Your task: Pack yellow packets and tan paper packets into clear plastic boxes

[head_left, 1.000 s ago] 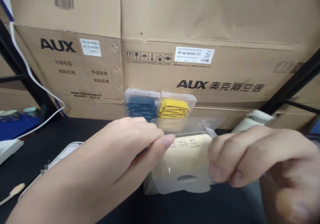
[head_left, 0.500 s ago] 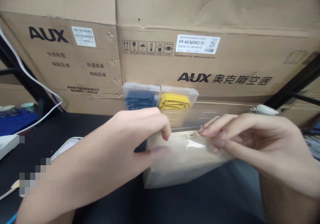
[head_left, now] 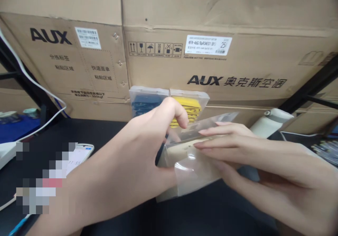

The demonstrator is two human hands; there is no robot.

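A cream-coloured packet [head_left: 182, 150] sits in a clear plastic bag [head_left: 190, 169] between my two hands, tilted above the black tabletop. My left hand [head_left: 150, 141] curves around the bag's left end, its thumb against the near face and partly behind glossy film; its index finger arches above the top edge. My right hand [head_left: 237, 151] grips the right part, with fingers laid over the top and the thumb on the near side. Loose clear film stands up behind the right fingers. Some left fingertips are hidden behind the bag.
Behind stand two clear boxes, one with blue packets [head_left: 145, 104], the other with yellow packets [head_left: 188, 106]. A pale bottle [head_left: 271, 123] is at the right, a phone [head_left: 79, 155] at the left. Large cartons [head_left: 158, 74] line the back, with a white cable [head_left: 29, 76] hanging left.
My left hand has shifted right and its index finger has risen. My right fingers have straightened across the bag's top. The bag has tilted, and its clear film now stands up at the back.
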